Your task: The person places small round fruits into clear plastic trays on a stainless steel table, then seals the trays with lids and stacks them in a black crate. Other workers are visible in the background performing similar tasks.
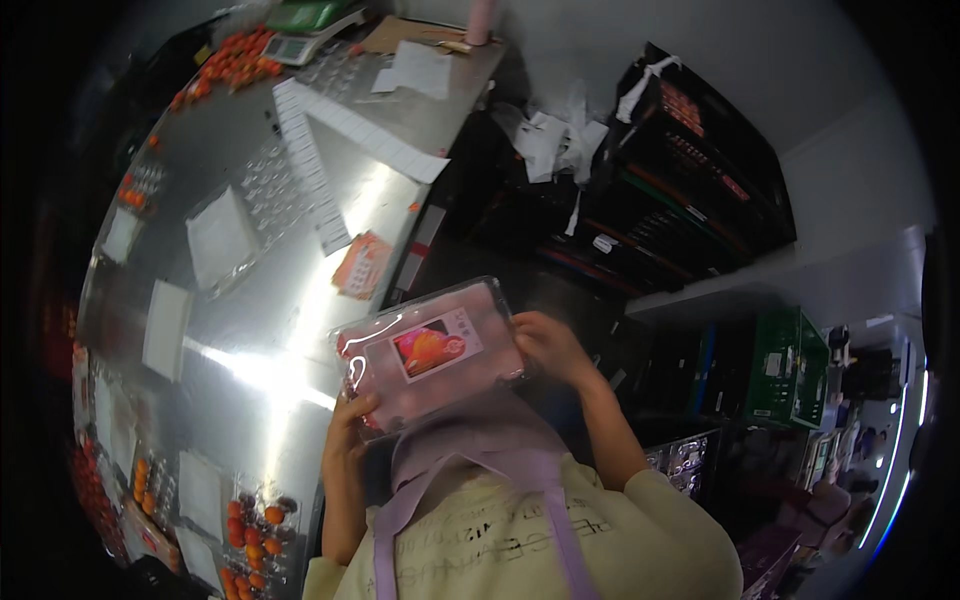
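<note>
A rectangular, film-wrapped clear plastic pack [480, 375] with a pinkish covering and a picture label is held tilted in front of my apron, past the edge of the metal table [247, 315]. My left hand [349, 420] grips its lower left corner, thumb on top. The fingers of my right hand [547, 345] pinch its right end. Red fruit shows faintly at the pack's left side. Its underside is hidden. On the table just beyond lies an orange printed card or stack of labels [362, 265].
Label strips [315, 172], white pads [221, 236], clear trays with red and orange tomatoes [251, 536] and a scale [294, 49] stand on the table. Stacked black crates [675, 195] are at the right, beside a green crate [791, 367]. Someone sits or stands far right [817, 517].
</note>
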Motion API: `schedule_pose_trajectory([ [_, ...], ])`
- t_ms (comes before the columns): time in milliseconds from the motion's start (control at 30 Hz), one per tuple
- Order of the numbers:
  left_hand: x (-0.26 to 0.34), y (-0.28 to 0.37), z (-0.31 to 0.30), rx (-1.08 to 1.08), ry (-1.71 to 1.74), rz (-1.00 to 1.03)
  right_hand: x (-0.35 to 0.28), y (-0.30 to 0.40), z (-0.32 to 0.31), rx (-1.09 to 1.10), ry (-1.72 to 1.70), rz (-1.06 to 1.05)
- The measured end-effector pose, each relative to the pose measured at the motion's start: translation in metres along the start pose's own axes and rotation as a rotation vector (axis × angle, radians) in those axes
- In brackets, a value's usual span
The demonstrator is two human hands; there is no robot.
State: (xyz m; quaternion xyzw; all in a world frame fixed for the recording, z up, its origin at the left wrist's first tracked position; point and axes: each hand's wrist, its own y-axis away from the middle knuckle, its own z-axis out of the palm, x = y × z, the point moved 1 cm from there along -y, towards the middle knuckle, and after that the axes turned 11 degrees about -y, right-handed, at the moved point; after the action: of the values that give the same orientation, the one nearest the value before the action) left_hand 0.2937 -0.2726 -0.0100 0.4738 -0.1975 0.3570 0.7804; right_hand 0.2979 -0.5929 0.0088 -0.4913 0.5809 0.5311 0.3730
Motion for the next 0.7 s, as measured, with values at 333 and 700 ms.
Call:
schedule_pose_trajectory([
  [333, -0.01, -0.142, 0.22, -0.414, 0.013, 0.017, -0.011, 0.037, -0.208, 0.595, 0.049, -0.13],
  [700, 0.035, -0.235, 0.393, -0.622, -0.069, -0.025, -0.09, -0.014, -0.292, 0.422, 1.063, -0.537],
])
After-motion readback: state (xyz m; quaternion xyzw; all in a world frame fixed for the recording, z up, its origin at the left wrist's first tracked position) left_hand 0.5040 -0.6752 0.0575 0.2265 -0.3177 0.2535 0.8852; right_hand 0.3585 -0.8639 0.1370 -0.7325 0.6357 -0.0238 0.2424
